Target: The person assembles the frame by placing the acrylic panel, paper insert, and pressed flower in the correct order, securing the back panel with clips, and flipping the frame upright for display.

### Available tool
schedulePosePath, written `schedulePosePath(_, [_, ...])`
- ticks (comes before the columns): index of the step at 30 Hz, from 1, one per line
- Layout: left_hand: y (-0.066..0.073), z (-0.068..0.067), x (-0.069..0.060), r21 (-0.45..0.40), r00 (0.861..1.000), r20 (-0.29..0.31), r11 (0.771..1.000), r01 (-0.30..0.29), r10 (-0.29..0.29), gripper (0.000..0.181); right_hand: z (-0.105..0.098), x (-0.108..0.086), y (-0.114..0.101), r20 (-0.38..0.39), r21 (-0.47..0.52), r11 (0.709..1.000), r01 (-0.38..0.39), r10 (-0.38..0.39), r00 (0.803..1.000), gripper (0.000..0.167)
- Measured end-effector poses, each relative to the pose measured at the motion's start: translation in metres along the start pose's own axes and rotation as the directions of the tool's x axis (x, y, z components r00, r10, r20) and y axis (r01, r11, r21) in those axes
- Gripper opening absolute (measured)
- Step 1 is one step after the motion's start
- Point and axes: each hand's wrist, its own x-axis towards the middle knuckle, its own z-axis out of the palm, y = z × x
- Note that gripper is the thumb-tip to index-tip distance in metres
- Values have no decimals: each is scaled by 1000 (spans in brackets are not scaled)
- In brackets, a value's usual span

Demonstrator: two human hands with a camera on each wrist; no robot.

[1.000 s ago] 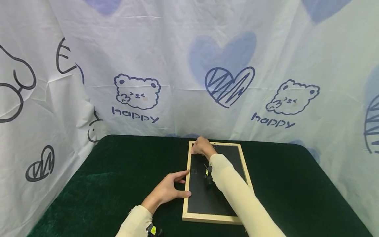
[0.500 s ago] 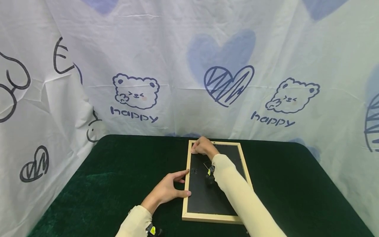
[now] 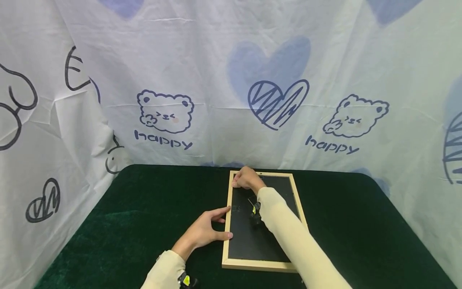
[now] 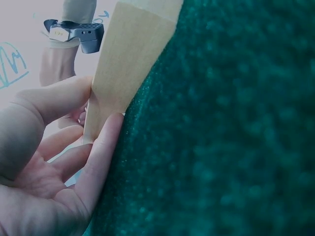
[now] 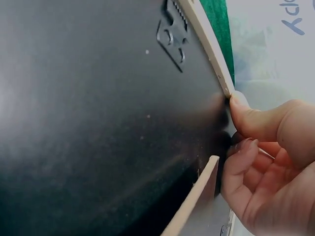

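Note:
A light wooden picture frame (image 3: pixel 258 265) lies back side up, with a black backing board (image 3: pixel 252 247) inside it. My left hand (image 3: pixel 203 230) holds the left rail, thumb on top and a finger against the outer side; the left wrist view shows these fingertips on the wood (image 4: pixel 115 54). At the far left corner, my right hand (image 3: pixel 248 178) has its fingers curled and its thumb (image 5: pixel 238 105) against the frame's edge. Its fingers partly hide that corner. A hanger (image 5: pixel 172 44) shows on the board near the far rail.
The table wears a dark green velvet cloth (image 3: pixel 162 196), visible on both sides of the frame. A white printed curtain (image 3: pixel 223 132) hangs directly behind the table's far edge. The right wrist camera (image 3: pixel 255 216) sits low over the backing board.
My right hand shifts only very slightly at the far left corner. The left hand and the frame stay in place; the head view has moved a little.

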Motion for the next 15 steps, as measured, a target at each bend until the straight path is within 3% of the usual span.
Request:
schedulePosePath(11, [0,0,0,-9,1000,9,1000,6,-6,82,1,1,-1,-12,-126,992,13,-15,1000,9])
schedulePosePath(15, [-1,1,1,-10,1000,7,1000,5,-5,82,3,1,2,-49,-137,990,22,-29,998,9])
